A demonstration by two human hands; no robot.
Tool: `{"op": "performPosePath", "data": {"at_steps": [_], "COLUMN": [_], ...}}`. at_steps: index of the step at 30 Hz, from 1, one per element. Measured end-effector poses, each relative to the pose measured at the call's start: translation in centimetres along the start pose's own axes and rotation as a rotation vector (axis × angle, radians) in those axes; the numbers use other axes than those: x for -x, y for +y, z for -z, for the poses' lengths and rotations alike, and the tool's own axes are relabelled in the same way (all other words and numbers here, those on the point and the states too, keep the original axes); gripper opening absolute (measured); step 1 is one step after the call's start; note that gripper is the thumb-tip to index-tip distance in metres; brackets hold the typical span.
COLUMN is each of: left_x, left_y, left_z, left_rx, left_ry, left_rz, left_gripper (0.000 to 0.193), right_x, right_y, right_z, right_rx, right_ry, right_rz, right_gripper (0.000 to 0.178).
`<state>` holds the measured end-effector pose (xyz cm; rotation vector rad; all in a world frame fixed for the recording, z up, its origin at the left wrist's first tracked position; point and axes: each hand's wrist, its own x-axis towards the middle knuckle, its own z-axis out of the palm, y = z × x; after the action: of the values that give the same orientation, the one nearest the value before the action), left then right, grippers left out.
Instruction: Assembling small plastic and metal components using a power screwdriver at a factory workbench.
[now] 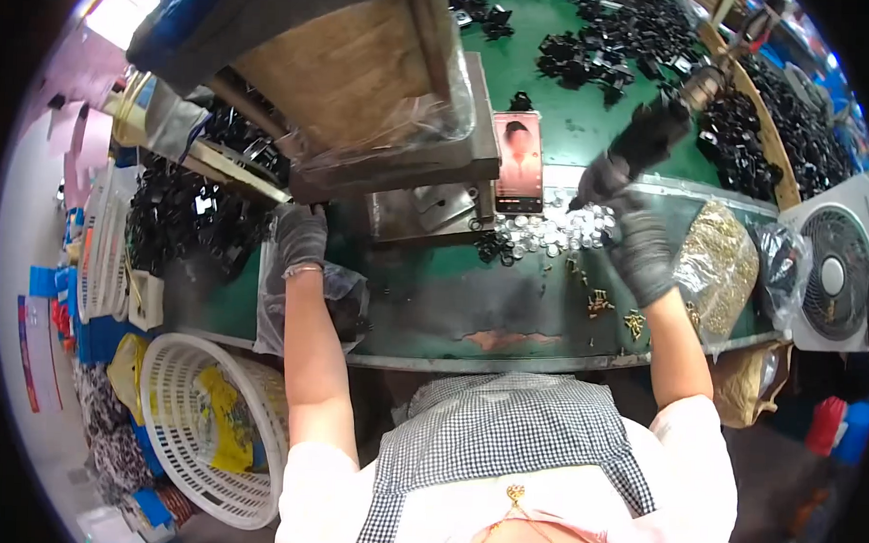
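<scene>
My left hand (302,236), in a grey glove, is at the left end of the metal fixture (417,213) under a large wood-and-metal box. Its fingers are curled at the fixture's edge beside black parts; whatever they hold is hidden. My right hand (636,242), gloved too, is closed around a dark, cloth-wrapped power screwdriver (655,136) that hangs slanting from the upper right. The tool's tip points down over a pile of shiny clear discs (555,233). A phone (518,162) with a lit screen stands between the fixture and the right hand.
Small brass screws (600,303) lie near the bench's front edge, beside a bag of more screws (714,262). Black plastic parts (193,210) are heaped left, others (619,48) at the back. A fan (830,276) stands right; a white basket (214,427) sits lower left.
</scene>
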<state>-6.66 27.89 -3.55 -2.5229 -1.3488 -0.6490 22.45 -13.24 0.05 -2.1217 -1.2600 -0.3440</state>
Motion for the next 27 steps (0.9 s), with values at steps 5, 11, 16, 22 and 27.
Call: {"op": "performPosePath", "data": {"at_steps": [5, 11, 16, 22, 27], "left_x": [1.2, 9.5, 14.9, 17.0, 16.6], "left_y": [1.1, 6.8, 12.4, 15.2, 15.8], "left_z": [-0.1, 8.3, 11.3, 11.0, 10.4], "left_rx": [0.262, 0.819, 0.923, 0.787, 0.950], "left_ry": [0.058, -0.227, -0.375, -0.384, -0.469], "left_rz": [-0.080, 0.196, -0.428, -0.427, -0.279], "left_gripper": [0.040, 0.039, 0.039, 0.036, 0.031], "right_x": [0.7, 0.2, -0.4, -0.7, 0.0], "right_y": [-6.1, -5.8, -6.7, -7.0, -9.2], "right_z": [-5.6, -6.8, -4.6, -4.4, -5.1], "right_rx": [-0.042, -0.136, 0.084, -0.140, -0.350], "right_ry": [-0.571, -0.555, -0.643, -0.683, -0.501], "right_rz": [0.054, -0.079, 0.093, 0.084, 0.206], "right_gripper": [0.026, 0.023, 0.020, 0.016, 0.013]}}
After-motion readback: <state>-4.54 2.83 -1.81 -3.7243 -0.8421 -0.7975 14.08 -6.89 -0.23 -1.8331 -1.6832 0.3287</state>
